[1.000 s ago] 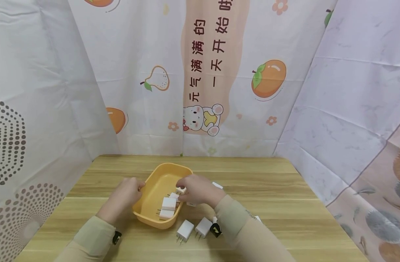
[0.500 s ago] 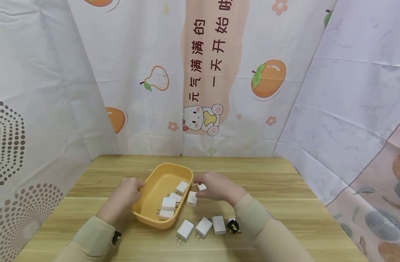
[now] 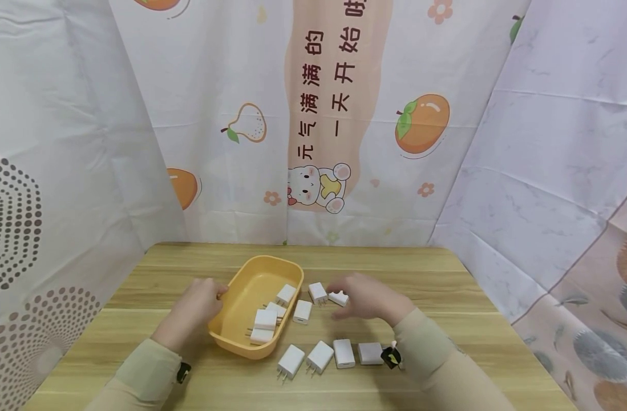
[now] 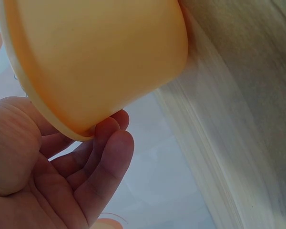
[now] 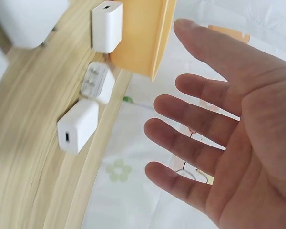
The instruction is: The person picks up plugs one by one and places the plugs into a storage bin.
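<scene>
On the left of the tabletop stands a yellow plastic bin (image 3: 247, 285), with several white charger plugs (image 3: 265, 318) inside along its right side. My left hand (image 3: 202, 301) grips its left rim; in the left wrist view the fingers (image 4: 115, 149) curl under that rim. Over the table to the right of the bin hovers my right hand (image 3: 367, 297), with spread fingers and nothing in them. Nearest to it lies a white charger plug (image 3: 339, 297), partly covered by the fingertips in the head view. Two more, a charger plug (image 3: 318, 293) and another charger plug (image 3: 302, 312), lie between hand and bin.
Nearer the front, a row of charger plugs (image 3: 344, 354) lies on the wooden table (image 3: 421, 274); the rightmost sits beside the black wrist strap piece (image 3: 391, 357). Printed curtains (image 3: 215, 171) hang behind the table and at both sides.
My right hand has drawn back from over the bin to the right, leaving a charger plug inside and uncovering others on the table. My left hand stays on the rim.
</scene>
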Motion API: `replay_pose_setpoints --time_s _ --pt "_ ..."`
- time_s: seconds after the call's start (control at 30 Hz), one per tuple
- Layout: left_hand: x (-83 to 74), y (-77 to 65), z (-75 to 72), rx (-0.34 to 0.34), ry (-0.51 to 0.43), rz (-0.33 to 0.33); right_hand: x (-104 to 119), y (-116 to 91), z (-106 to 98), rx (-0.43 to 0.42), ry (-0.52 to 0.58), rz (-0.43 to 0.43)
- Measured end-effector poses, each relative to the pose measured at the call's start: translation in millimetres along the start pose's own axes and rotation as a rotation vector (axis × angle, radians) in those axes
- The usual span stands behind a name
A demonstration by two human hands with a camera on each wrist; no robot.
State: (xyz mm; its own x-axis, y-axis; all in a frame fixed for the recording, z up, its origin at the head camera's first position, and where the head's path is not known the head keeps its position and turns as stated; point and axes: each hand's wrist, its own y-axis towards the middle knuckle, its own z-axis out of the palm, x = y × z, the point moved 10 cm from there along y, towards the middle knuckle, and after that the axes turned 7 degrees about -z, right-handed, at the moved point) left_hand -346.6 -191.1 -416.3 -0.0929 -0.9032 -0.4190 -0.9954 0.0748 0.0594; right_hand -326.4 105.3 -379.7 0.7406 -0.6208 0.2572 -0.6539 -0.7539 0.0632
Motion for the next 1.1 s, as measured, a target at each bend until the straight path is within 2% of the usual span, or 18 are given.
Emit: replay_pose_setpoints --time_s 0.43,0.67,0.9,1.1 --pt "1.5 0.4 1.5 0.003 -0.007 -0.007 -24.0 -32.2 6.4 0.039 0.011 0.069" --pt "1.1 0.1 1.0 0.008 -0.018 -0.015 -30.0 -47.0 7.9 0.048 0.019 0.063" --pt "1.9 -1.2 2.2 0.026 -0.021 -0.038 -34.0 -62.0 9.9 0.055 0.039 0.086" --pt "-0.4 -1.0 1.1 0.025 -0.010 -0.026 -40.9 -76.1 15.8 0.089 0.084 0.129"
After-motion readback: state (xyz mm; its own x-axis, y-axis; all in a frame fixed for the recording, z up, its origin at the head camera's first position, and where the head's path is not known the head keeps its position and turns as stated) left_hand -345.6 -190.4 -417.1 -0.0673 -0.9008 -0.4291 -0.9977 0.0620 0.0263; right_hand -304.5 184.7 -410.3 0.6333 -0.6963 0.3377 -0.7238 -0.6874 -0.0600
